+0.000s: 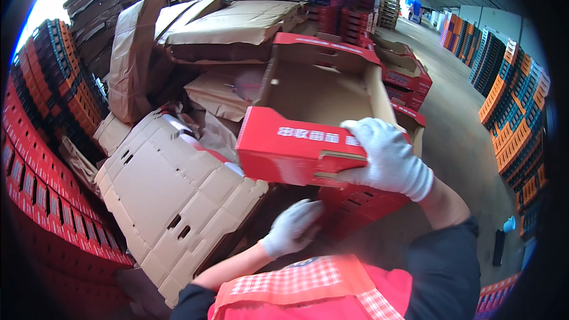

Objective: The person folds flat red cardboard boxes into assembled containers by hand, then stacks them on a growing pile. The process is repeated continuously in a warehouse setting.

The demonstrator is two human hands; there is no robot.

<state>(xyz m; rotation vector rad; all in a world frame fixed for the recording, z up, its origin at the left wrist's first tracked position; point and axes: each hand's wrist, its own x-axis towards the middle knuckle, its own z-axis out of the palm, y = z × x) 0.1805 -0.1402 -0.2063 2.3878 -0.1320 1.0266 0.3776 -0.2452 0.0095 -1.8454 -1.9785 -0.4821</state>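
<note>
My right hand, in a white glove, is closed on the near end wall of an open red cardboard box, with its fingers over the top edge beside the hand hole. Brown cardboard shows inside the box, which is tilted over another red box. Close to my body, my gloved left hand holds nothing that I can see. Its fingers stretch to the right toward the lower red box; whether they touch it cannot be told. Left of that hand leans a stack of flat brown cardboard blanks with slots cut in them.
More red boxes stand behind the tilted one. Wrapped bundles of brown cardboard are heaped at the back. Stacked red crates line the left side, and orange and dark crates rise along the right beyond the concrete floor.
</note>
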